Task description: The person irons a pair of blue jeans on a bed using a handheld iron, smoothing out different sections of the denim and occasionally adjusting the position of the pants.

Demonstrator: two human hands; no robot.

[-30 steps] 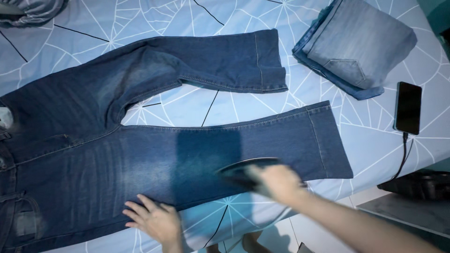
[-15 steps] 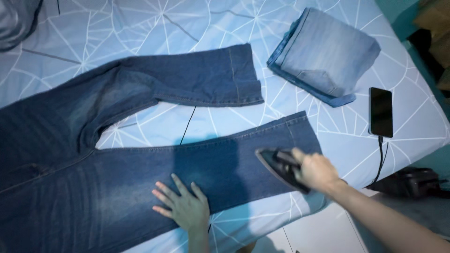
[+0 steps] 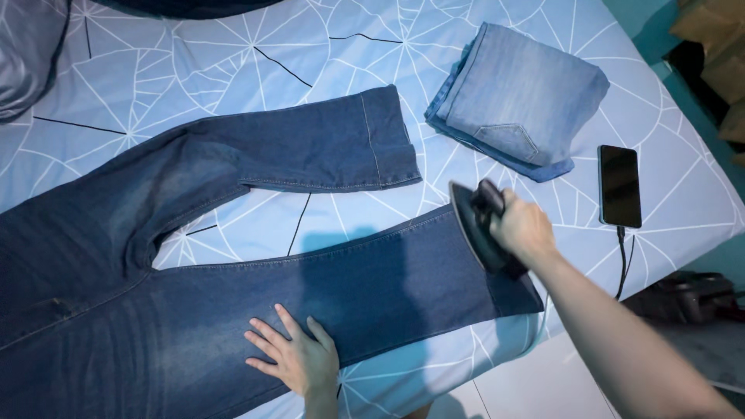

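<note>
Folded light-blue jeans [image 3: 521, 101] far right on web-patterned blue sheet [image 3: 233, 54]. Black phone [image 3: 619, 186] just right of them, cable [image 3: 623, 264] plugged in, running off near edge. Grey cloth [image 3: 27, 54] far left corner.

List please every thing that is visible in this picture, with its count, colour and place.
jeans: 1, dark blue, spread flat across the bed, legs pointing right
folded jeans: 1, light blue, top right on the bed
phone: 1, black, right of the folded jeans, cable plugged in at its near end
cable: 1, black, runs from the phone over the bed edge
iron: 1, black, on the hem of the near leg
sheet: 1, pale blue with white web lines, covers the bed
left hand: 1, flat on the near leg, fingers spread
right hand: 1, grip closed on the iron handle
</note>
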